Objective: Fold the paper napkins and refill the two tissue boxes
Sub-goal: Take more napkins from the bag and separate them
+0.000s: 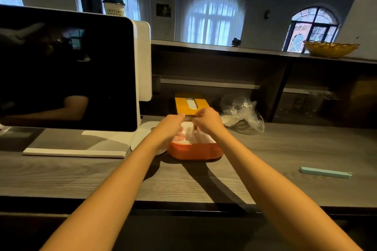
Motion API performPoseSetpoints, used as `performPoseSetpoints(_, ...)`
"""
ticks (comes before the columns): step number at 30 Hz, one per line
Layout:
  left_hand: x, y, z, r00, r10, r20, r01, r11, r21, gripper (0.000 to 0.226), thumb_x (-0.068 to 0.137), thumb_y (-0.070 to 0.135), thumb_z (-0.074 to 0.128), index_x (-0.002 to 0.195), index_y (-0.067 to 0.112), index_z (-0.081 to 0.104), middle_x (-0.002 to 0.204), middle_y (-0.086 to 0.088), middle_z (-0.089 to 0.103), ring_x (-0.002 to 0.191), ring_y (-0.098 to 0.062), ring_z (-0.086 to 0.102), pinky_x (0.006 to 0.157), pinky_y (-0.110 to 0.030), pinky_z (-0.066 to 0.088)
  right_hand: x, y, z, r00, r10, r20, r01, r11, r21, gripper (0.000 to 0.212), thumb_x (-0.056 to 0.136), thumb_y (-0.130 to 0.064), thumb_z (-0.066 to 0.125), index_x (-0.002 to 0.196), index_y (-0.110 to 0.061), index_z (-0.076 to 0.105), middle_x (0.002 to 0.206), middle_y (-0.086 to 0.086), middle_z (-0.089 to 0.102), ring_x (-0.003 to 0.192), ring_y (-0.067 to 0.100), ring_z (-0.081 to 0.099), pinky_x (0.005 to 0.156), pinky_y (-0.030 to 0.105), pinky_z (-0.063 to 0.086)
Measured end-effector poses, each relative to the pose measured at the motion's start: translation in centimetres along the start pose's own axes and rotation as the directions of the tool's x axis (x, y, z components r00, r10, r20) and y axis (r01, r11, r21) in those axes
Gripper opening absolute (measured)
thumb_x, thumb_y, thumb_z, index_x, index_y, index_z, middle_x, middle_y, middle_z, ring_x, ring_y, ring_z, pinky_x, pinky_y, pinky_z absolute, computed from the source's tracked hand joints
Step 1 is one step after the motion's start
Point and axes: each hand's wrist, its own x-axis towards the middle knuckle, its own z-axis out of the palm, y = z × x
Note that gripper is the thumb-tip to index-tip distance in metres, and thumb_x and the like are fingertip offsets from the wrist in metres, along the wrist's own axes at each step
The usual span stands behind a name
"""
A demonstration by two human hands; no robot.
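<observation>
Left hand: grip curled on white napkins in orange box.
Right hand: grip pinched the napkins.
Yellow box: behind, on desk.

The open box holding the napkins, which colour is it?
Orange box, seen in the head view.

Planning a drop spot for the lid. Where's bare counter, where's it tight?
Free: the wood counter between the orange tissue box and the mint clip, and the near strip under both forearms. Crowded: behind the box, where the left hand, right hand, yellow lid and plastic bag bunch; the monitor base fills the left.
</observation>
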Motion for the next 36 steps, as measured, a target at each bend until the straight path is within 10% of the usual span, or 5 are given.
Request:
performPoseSetpoints(9, 0.3, 1.9, 0.1, 0.979, -0.199, 0.052, 0.198, 0.98, 0.008, 0.073, 0.103, 0.063, 0.014, 0.16, 0.017, 0.017, 0.148, -0.024, 0.047, 0.136, -0.041, 0.047, 0.115, -0.056, 0.035, -1.4, -0.9, 0.1, 0.86, 0.195, 0.472, -0.369, 0.877, 0.31, 0.069, 0.103, -0.059, 0.029, 0.142, -0.005, 0.046, 0.136, 0.019, 0.056, 0.113, 0.032, 0.062, 0.097, 0.043, 0.053)
performPoseSetpoints(17, 0.8, 7.4, 5.2, 0.898, 0.378, -0.224, -0.348, 0.924, 0.16, 0.046, 0.109, 0.037, 0.024, 0.105, 0.008, 0.06, 0.109, -0.018, 0.065, 0.1, -0.034, 0.062, 0.087, -0.048, 0.053, 0.7, 3.8, -7.5, 0.953, 0.261, -0.151, -0.009, 0.527, 0.85, 0.024, 0.102, -0.02, 0.051, 0.084, -0.007, 0.061, 0.066, 0.005, 0.056, 0.055, 0.014, 0.05, 0.046, 0.019, 0.043)
performPoseSetpoints(24, 5.1, 9.0, 14.7, 0.965, 0.213, -0.155, -0.255, 0.9, -0.353, 0.054, 0.104, 0.052, 0.025, 0.132, 0.018, 0.056, 0.135, -0.008, 0.057, 0.125, -0.027, 0.053, 0.111, -0.052, 0.04, 7.2, 13.9, -9.2, 0.91, 0.301, -0.286, -0.16, 0.89, 0.427, 0.092, 0.079, -0.039, 0.081, 0.152, -0.01, 0.033, 0.151, 0.012, 0.044, 0.135, 0.03, 0.046, 0.109, 0.042, 0.043)
performPoseSetpoints(30, 6.4, 6.9, 19.9, 0.974, 0.202, -0.099, -0.225, 0.892, -0.393, 0.059, 0.107, 0.052, 0.016, 0.15, 0.019, 0.039, 0.152, -0.007, 0.043, 0.143, -0.024, 0.037, 0.118, -0.038, 0.027, 9.4, 17.9, -8.0, 0.968, 0.091, -0.233, -0.05, 0.983, 0.175, 0.023, 0.089, -0.028, 0.072, 0.093, -0.007, 0.067, 0.088, 0.009, 0.069, 0.087, 0.026, 0.068, 0.072, 0.035, 0.053)
performPoseSetpoints(36, 7.9, 3.8, 22.3, 0.911, 0.367, -0.189, -0.395, 0.907, -0.146, 0.06, 0.103, 0.059, 0.013, 0.159, 0.034, 0.015, 0.169, 0.01, 0.002, 0.153, -0.007, -0.007, 0.123, -0.036, -0.001, 5.3, 17.5, -11.5, 0.952, -0.029, -0.305, 0.162, 0.893, 0.42, 0.032, 0.102, -0.026, 0.053, 0.078, -0.008, 0.064, 0.071, 0.004, 0.062, 0.066, 0.013, 0.058, 0.063, 0.021, 0.046)
